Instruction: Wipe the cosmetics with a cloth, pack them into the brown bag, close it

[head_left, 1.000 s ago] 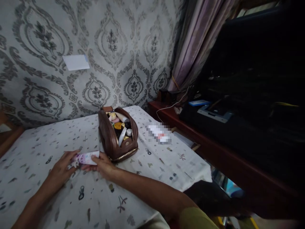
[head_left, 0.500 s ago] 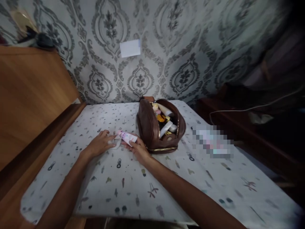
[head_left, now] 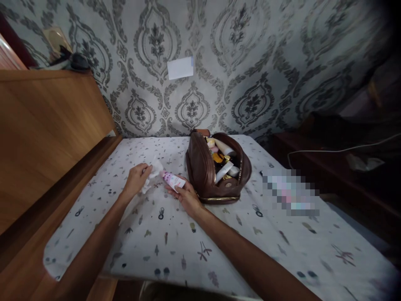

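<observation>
My right hand [head_left: 187,196] is closed around a small white tube [head_left: 174,181] with pink and purple print, its printed end tilted to the left. Pinched in the fingers of my left hand [head_left: 138,177] is a crumpled white tissue [head_left: 154,169], which spreads toward the end of the tube. Just right of the tube stands a brown leather toiletry bag [head_left: 202,167], unzipped. Inside it several tubes and small bottles show, among them a white tube [head_left: 224,172] and an orange item [head_left: 218,157].
A patterned white cloth [head_left: 181,234] covers the table. At the right lies a pixelated flat item [head_left: 290,190], with a thin white cable [head_left: 341,150] beyond it. A wooden cabinet [head_left: 53,133] borders the left side. White paper [head_left: 181,68] is on the wall.
My left hand has risen slightly and drawn the tissue up beside the tube's end. The tube stays in my right hand. The whole view has shifted a little.
</observation>
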A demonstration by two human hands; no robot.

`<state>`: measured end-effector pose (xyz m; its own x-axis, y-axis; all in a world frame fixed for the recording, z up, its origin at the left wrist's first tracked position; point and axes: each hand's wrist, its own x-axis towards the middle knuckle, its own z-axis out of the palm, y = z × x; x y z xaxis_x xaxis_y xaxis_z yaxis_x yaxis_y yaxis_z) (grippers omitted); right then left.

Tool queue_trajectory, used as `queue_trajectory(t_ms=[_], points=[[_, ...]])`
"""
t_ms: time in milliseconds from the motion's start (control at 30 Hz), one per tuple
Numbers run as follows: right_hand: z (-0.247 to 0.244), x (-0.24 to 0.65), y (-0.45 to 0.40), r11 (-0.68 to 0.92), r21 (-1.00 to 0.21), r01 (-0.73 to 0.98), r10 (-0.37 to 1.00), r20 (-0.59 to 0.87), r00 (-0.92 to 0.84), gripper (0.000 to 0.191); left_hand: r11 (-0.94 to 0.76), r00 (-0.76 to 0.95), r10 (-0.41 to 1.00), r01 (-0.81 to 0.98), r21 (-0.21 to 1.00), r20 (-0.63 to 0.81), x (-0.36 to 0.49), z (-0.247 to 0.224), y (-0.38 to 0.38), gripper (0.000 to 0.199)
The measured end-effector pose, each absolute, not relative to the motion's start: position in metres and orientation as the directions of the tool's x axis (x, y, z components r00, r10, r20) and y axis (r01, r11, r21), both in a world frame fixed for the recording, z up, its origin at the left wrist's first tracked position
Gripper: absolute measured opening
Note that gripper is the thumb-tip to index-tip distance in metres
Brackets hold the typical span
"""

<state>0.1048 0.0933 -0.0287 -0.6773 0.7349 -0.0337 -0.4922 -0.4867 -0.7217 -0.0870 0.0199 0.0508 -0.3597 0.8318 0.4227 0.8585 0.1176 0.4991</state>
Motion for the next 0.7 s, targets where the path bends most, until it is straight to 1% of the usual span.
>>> queue_trajectory(t_ms=[67, 167, 233, 333, 433, 533, 567, 600, 700], points=[[-0.029, 0.104, 0.094, -0.484, -0.727, -0.487, 0.733, -0.033, -0.679, 0.048, 0.106, -0.44, 0.782, 0.792, 0.601, 0.442, -0.081, 0.052, 0.027, 0.043], [-0.029, 0.105, 0.094, -0.477, -0.739, -0.476, 0.724, -0.023, -0.69, 0.047, 0.067, -0.564, 0.71, 0.651, 0.757, 0.422, -0.075, 0.043, 0.037, 0.044], [-0.028, 0.106, 0.094, -0.474, -0.746, -0.468, 0.715, -0.016, -0.699, 0.045, 0.039, -0.612, 0.673, 0.589, 0.807, 0.415, -0.073, 0.034, 0.042, 0.041], [-0.025, 0.107, 0.094, -0.467, -0.76, -0.452, 0.7, -0.006, -0.714, 0.045, 0.008, -0.616, 0.655, 0.586, 0.81, 0.438, -0.071, 0.021, 0.043, 0.036], [-0.023, 0.107, 0.093, -0.465, -0.773, -0.431, 0.683, -0.003, -0.731, 0.046, -0.043, -0.579, 0.662, 0.606, 0.795, 0.477, -0.066, 0.015, 0.039, 0.032], [-0.023, 0.107, 0.091, -0.419, -0.817, -0.396, 0.67, 0.017, -0.743, 0.048, -0.107, -0.509, 0.708, 0.609, 0.786, 0.491, -0.056, 0.014, 0.035, 0.017], [-0.023, 0.106, 0.091, -0.395, -0.835, -0.384, 0.665, 0.028, -0.746, 0.048, -0.123, -0.472, 0.736, 0.611, 0.782, 0.485, -0.052, 0.014, 0.034, 0.012], [-0.023, 0.106, 0.09, -0.374, -0.849, -0.374, 0.662, 0.039, -0.749, 0.047, -0.135, -0.424, 0.771, 0.62, 0.773, 0.475, -0.049, 0.015, 0.033, 0.013], [-0.024, 0.107, 0.09, -0.343, -0.87, -0.355, 0.649, 0.054, -0.759, 0.045, -0.179, -0.208, 0.883, 0.681, 0.71, 0.422, -0.043, 0.015, 0.031, 0.02]])
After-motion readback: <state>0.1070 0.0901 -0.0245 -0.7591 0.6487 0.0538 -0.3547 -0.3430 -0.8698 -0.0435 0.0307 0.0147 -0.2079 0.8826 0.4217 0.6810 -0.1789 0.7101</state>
